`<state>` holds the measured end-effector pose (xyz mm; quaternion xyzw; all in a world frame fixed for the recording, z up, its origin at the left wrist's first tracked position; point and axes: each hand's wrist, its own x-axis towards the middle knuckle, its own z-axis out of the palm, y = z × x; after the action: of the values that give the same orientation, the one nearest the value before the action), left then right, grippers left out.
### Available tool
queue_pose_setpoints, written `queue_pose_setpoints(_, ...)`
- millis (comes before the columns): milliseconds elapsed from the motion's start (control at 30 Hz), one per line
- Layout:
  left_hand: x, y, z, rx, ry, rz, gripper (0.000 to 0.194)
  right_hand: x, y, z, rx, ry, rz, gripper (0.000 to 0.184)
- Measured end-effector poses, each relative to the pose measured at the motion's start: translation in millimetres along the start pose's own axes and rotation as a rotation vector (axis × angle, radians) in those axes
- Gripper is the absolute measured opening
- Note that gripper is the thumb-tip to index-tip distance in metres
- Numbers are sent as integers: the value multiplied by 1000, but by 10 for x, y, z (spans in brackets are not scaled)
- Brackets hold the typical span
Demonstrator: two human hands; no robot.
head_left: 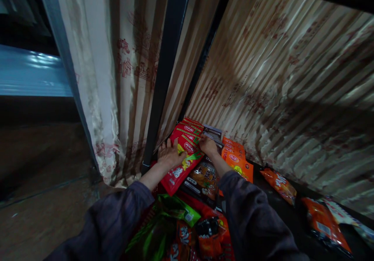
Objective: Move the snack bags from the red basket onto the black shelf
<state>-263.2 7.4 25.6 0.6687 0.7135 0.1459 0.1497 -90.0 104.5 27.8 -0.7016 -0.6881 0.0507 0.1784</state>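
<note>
My left hand [169, 155] lies with its fingers spread against the left side of a red snack packet [182, 164]. That packet leans on top of a row of similar red packets stacked behind it. At its upper right edge my right hand [208, 145] is closed, with the fingertips curled onto the packet's edge. Beside it stands a row of black snack packets [201, 181], partly covered by the red packet and my right forearm. Farther right is a row of orange packets [235, 159], its lower part hidden by my right sleeve.
Below my hands, a red basket [146, 216] holds a green packet [175, 208] and several orange ones. Loose orange packets [280, 184] lie on the dark shelf to the right. A dark metal post [163, 70] rises on the left, and a pleated printed curtain [271, 70] hangs behind.
</note>
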Motion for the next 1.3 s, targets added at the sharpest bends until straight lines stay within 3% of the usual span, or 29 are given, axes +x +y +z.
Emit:
queue_pose_setpoints(133, -10, -21, 37, 9, 16, -31, 73, 46, 5, 55, 35, 15, 18, 33)
queue_pose_setpoints(367, 32, -94, 129, -73, 218, -72, 54, 9, -10, 30, 70, 38, 51, 35)
queue_pose_setpoints(467, 87, -128, 159, -112, 253, -92, 46, -111, -41, 8, 116, 57, 26, 34)
queue_pose_setpoints(667, 157, -182, 235, -220, 367, -134, 31, -560, -137, 40, 265, 223, -29, 40)
queue_pose_setpoints(767, 152, -178, 207, -258, 334, -149, 26, -765, -153, 24, 215, 224, -5, 40)
queue_pose_setpoints(867, 139, -151, 139, -282, 314, -184, 25, -850, -142, -1, 188, 131, 14, 45)
queue_pose_setpoints(967, 144, -120, 66, -313, 322, -227, 24, -795, -125, 10, 277, 77, -35, 50)
queue_pose_setpoints(1100, 174, -100, 5, -368, 267, -299, 26, -637, -116, 80, 394, 99, -80, 47)
queue_pose_setpoints(1300, 183, -102, 19, -385, 207, -366, 26, -506, -184, 106, 366, 124, -3, 39)
